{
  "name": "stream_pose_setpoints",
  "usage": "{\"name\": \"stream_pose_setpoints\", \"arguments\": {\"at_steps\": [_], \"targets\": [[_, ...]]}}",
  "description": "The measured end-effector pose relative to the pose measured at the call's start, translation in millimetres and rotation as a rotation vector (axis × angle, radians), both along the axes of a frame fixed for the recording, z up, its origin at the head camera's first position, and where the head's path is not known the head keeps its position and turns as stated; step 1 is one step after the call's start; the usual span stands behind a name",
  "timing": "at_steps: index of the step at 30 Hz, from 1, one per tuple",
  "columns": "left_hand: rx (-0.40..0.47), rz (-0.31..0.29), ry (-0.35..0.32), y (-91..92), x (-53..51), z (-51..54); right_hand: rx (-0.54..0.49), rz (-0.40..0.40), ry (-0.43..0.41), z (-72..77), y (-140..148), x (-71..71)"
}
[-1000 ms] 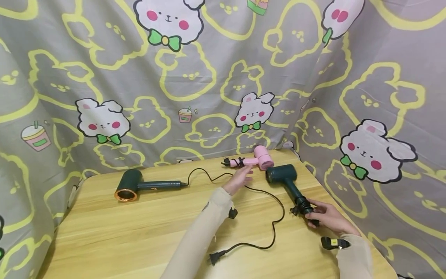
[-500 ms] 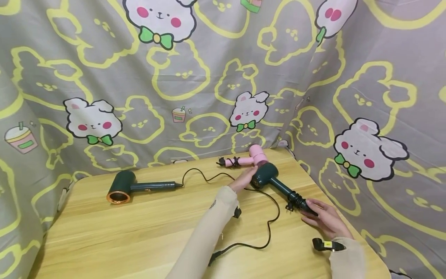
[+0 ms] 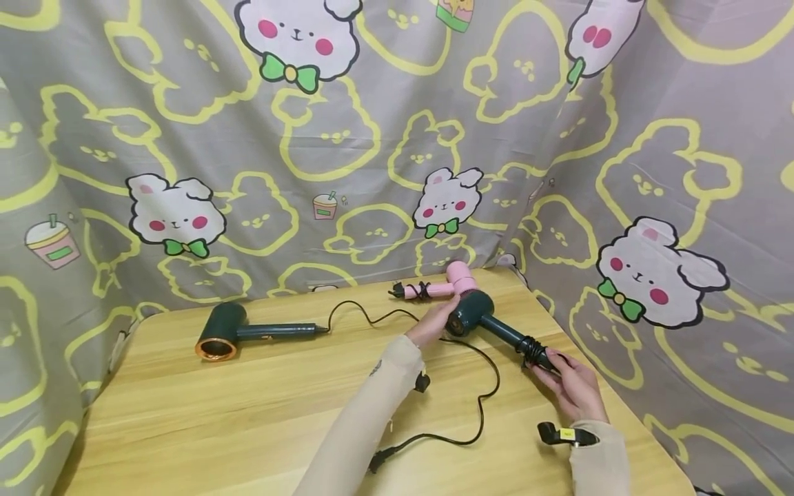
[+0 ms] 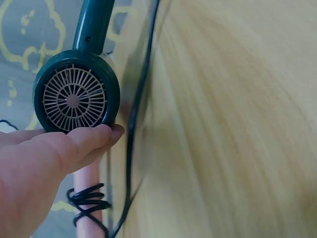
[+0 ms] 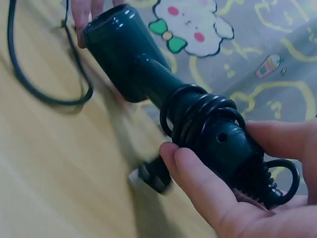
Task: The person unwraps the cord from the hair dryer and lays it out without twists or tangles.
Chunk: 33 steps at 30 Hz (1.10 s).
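Observation:
My right hand (image 3: 578,390) grips the handle end of a dark green hair dryer (image 3: 504,333), with thumb and fingers on opposite sides in the right wrist view. Black cord (image 5: 205,111) is coiled round that handle, and its plug (image 5: 154,174) hangs beside it. At the other end, my left hand (image 3: 436,321) touches the dryer's head with fingers fairly straight. The left wrist view shows those fingers (image 4: 89,141) lying along the head, beside its round grille (image 4: 74,99). The dryer appears raised off the table.
A second dark green hair dryer (image 3: 225,322) with a copper rim lies at the left; its loose black cord (image 3: 482,393) curves across the table (image 3: 248,413) to a plug (image 3: 380,460). Behind my left hand lies a pink hair dryer (image 3: 460,277). A patterned curtain (image 3: 347,165) borders the table.
My left hand has moved right and come into contact with the dryer's head. The dryer has shifted left and turned, its head toward my left hand. The right hand still holds the handle.

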State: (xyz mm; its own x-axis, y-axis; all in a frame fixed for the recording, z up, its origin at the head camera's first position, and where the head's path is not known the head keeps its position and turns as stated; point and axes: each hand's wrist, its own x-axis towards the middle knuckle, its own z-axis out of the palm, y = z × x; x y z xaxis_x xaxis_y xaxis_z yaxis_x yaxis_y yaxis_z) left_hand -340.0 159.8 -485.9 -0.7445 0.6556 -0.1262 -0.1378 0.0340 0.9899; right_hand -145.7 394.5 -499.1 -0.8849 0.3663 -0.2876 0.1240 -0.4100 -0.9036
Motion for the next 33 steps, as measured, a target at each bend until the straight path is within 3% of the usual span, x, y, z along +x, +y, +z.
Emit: {"name": "stream_pose_setpoints", "arguments": {"at_steps": [3, 7, 11, 16, 21, 26, 33], "targets": [[0.051, -0.018, -0.036, -8.2, 0.3, 6.4, -0.012, -0.019, 0.039, 12.2, -4, -1.8], [0.064, 0.001, -0.010, -25.9, 3.6, 20.3, 0.035, 0.011, 0.054, 25.3, -14, -10.1], [0.079, 0.027, 0.020, -45.9, 5.7, 33.5, 0.128, 0.086, 0.063, 36.1, -27, -22.0], [0.082, 0.064, 0.025, -76.5, 9.6, 44.9, 0.167, 0.152, 0.100, 48.6, -43, -37.1], [0.082, 0.110, 0.047, -109.5, 9.6, 46.6, 0.170, 0.208, 0.098, 50.5, -61, -57.2], [0.064, 0.185, 0.074, -141.2, 13.5, 48.2, 0.163, 0.317, 0.088, 45.5, -81, -78.7], [0.050, 0.273, 0.139, -185.8, 21.2, 41.3, 0.139, 0.423, 0.141, 39.1, -109, -105.1]]}}
